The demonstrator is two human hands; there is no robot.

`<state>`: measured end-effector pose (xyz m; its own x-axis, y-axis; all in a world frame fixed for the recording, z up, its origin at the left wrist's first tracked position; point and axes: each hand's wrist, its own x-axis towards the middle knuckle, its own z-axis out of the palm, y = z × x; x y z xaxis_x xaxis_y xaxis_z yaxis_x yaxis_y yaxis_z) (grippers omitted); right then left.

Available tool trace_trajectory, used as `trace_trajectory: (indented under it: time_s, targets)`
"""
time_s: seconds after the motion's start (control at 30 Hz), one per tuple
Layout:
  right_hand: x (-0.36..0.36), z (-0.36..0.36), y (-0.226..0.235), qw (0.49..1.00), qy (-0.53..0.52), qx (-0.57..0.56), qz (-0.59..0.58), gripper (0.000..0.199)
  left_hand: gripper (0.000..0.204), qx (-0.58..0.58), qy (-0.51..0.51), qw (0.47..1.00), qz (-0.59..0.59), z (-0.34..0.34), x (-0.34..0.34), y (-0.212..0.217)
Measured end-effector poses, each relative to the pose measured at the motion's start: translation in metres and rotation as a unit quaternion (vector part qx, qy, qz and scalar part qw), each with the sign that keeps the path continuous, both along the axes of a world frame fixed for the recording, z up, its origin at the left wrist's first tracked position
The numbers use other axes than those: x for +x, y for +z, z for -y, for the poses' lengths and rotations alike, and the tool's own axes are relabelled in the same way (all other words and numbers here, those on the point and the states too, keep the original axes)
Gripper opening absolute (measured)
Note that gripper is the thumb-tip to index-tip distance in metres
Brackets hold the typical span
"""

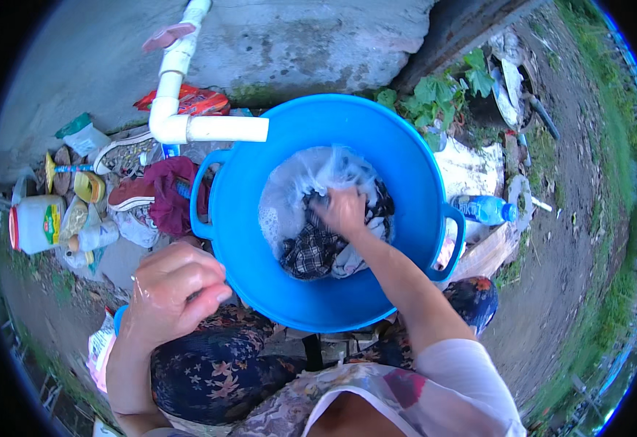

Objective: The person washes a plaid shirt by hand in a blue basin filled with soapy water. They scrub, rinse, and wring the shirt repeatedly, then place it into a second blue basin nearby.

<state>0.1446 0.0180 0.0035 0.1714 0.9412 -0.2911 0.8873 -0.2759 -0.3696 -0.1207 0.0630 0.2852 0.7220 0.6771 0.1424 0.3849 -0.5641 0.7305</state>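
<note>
A big blue tub (311, 309) with two side handles stands in front of my knees. Inside it, soapy water with white suds (278, 207) surrounds a dark plaid garment (311, 247), bunched up with other wet cloth. My right hand (344, 211) reaches down onto the laundry at the edge of the suds; its fingers are smeared by motion. My left hand (180, 291), wet with some foam, hovers outside the tub's near left rim. Its fingers are curled in, and nothing shows in them.
A white pipe (224, 129) with a pink valve handle juts over the tub's far left rim. At left lie shoes (130, 193), a maroon cloth (173, 197) and a white jug (39, 223). A blue bottle (482, 209) lies at right, near leafy plants (435, 98). Behind is a concrete wall (304, 44).
</note>
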Motion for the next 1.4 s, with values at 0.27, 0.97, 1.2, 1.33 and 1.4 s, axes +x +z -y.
trace_trajectory:
  time_s: [0.27, 0.97, 1.2, 1.33, 1.4]
  targets:
    - [-0.005, 0.023, 0.017, 0.990, 0.024, 0.083, -0.114, 0.035, 0.015, -0.152, -0.248, 0.928, 0.233, 0.004, -0.060, 0.054]
    - [-0.065, 0.045, 0.001, 0.988, -0.003, 0.151, -0.020, 0.032, 0.116, -0.254, -0.029, 0.825, -0.503, 0.060, 0.082, -0.256]
    - [-0.012, -0.047, -0.007, 0.976, -0.174, 0.023, -0.132, 0.049, 0.056, -0.244, 0.012, 0.863, -0.442, 0.060, 0.104, -0.253]
    - [0.055, -0.054, 0.018, 0.981, -0.146, -0.026, -0.121, 0.061, 0.037, -0.233, 0.042, 0.900, -0.366, 0.028, 0.079, -0.226]
    - [0.044, -0.036, 0.082, 0.998, -0.028, -0.043, 0.034, 0.077, 0.040, -0.298, 0.040, 0.919, -0.254, 0.010, 0.048, -0.218]
